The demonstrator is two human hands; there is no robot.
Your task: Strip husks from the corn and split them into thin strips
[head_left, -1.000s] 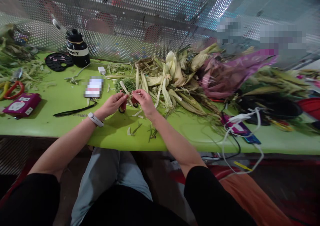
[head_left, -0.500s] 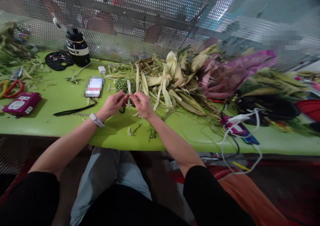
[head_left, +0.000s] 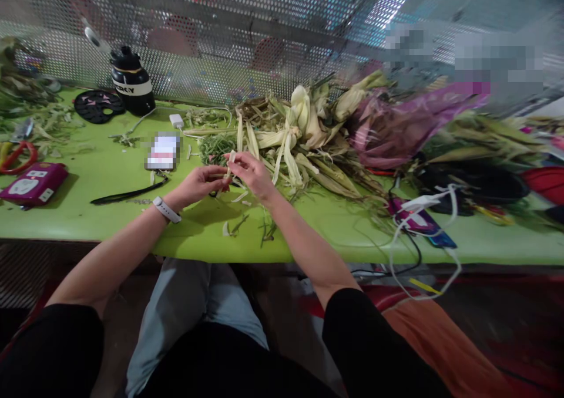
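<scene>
A pale strip of corn husk is pinched between my two hands over the green table. My left hand, with a white wristband, grips its lower end between thumb and fingers. The fingers of my right hand close on the strip near its upper part. Just behind the hands lies a small heap of thin green braided strands. To the right spreads a large pile of corn husks, pale and dry.
A phone, a black strap and a black bottle are to the left. Farther left sit a purple box and orange-handled scissors. A pink plastic bag and tangled white cable lie right.
My right hand has turned and moved slightly up, its fingers now higher on the husk strip. The strip tilts between the hands. The whole view has shifted a little.
</scene>
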